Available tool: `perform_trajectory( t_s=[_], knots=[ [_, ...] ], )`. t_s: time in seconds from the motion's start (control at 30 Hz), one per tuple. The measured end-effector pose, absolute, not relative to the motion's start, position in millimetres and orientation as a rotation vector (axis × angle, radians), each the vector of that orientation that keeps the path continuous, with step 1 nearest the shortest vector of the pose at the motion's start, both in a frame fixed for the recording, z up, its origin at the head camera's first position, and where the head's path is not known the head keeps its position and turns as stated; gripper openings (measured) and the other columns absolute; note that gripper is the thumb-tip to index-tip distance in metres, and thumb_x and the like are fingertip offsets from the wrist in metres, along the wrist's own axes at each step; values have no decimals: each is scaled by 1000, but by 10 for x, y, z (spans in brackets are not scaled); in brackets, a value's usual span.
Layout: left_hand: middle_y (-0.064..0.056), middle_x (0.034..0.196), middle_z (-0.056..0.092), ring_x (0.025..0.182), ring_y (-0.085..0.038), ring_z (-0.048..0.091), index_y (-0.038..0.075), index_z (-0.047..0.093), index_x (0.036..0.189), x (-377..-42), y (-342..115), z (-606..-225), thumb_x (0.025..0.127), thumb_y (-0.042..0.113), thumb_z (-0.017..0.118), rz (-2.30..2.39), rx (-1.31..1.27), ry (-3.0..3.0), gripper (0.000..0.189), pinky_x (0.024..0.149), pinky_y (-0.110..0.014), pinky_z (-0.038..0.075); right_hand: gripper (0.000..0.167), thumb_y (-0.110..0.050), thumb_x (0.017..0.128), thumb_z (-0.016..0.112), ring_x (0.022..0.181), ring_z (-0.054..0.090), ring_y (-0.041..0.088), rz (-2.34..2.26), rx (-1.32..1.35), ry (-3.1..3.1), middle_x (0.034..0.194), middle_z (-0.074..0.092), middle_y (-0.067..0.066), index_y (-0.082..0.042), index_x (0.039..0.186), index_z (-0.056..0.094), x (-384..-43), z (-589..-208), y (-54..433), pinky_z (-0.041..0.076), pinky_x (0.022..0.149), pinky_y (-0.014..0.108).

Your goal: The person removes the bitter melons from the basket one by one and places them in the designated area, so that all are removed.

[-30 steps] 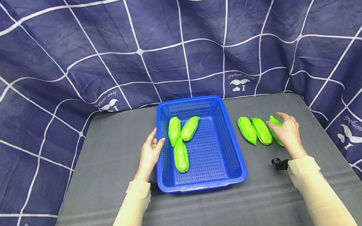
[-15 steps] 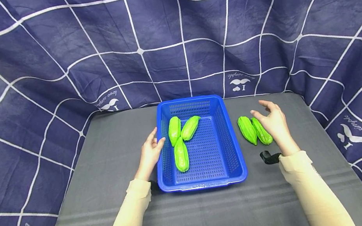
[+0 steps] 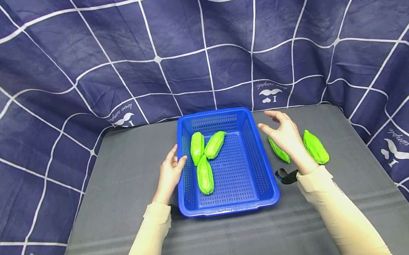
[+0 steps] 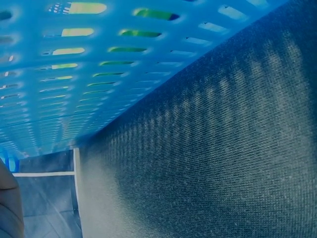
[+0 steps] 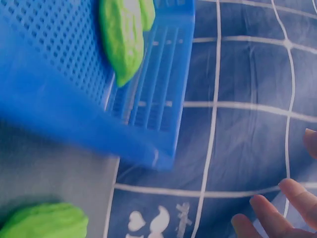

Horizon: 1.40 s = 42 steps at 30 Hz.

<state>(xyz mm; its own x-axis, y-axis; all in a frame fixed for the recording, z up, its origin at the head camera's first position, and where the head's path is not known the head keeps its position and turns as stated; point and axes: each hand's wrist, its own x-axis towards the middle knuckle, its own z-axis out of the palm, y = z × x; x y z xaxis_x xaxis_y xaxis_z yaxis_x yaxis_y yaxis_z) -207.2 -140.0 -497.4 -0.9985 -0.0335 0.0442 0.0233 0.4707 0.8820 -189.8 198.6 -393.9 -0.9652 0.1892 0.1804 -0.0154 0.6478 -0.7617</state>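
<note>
In the head view my left hand (image 3: 169, 171) holds the left rim of a blue plastic basket (image 3: 230, 209), its thumb over the rim. Three green bitter melons, one of them the front melon (image 3: 205, 175), lie in the basket's left half. My right hand (image 3: 282, 133) hovers right of the basket with thumb and fingers spread, holding nothing. Below it a bitter melon (image 3: 279, 151) shows in part. Another bitter melon (image 3: 315, 147) lies right of my wrist. In the right wrist view my fingers (image 5: 270, 215) are apart from the basket.
The basket stands on a grey table (image 3: 224, 249). A dark blue curtain (image 3: 224, 22) with white lines hangs behind and at both sides. A black wrist strap piece (image 3: 286, 176) sticks out beside my right wrist.
My right hand has left the rightmost bitter melon and moved left towards the basket, with nothing in it. It now hides the middle melon. My left hand and the basket have stayed put.
</note>
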Motion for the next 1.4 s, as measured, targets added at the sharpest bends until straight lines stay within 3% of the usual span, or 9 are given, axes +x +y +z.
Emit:
perform_trajectory(
  t_s=[0.73, 1.4],
  knots=[
    [-7, 83, 58, 62, -8, 48, 9, 45, 148, -2073, -1395, -4973, 96, 23, 65, -1598, 14, -2648, 57, 60, -22, 41, 49, -24, 87, 71, 123, 54, 34, 1288, 154, -2697, 131, 59, 19, -4, 130, 61, -2000, -4092, 1201, 42, 104, 48],
    [-8, 82, 58, 61, -7, 48, 8, 46, 147, -2080, -1396, -4976, 95, 21, 65, -1611, 12, -2624, 57, 59, -21, 41, 57, -31, 85, 74, 126, 53, 33, 1258, 316, -2799, 131, 60, 17, -3, 133, 58, -1996, -4342, 701, 42, 106, 46]
  ],
)
